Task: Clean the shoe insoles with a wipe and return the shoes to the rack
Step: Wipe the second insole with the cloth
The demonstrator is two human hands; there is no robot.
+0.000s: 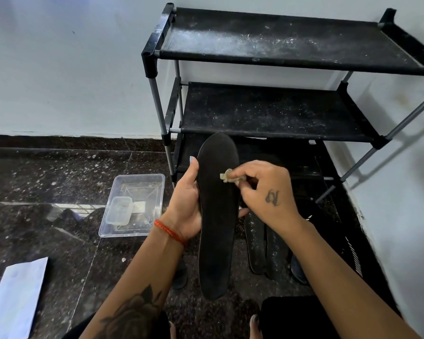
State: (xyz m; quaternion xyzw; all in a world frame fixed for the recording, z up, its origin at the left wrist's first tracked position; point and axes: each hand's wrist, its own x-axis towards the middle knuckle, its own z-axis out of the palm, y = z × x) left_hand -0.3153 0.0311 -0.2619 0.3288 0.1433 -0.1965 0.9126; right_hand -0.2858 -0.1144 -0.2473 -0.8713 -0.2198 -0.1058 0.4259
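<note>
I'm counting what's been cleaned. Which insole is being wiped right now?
The long black insole gripped upright by the left hand, with the right hand pressing the wipe on it; the other two insoles lie on the floor.

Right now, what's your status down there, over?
Left hand holds black insole upright. Right hand pinches soiled wipe against it. Two more insoles on floor. Nothing in the way.

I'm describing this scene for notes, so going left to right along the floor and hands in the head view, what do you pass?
White paper sheet → clear plastic tray → left hand → black insole → crumpled wipe → right hand.
</note>
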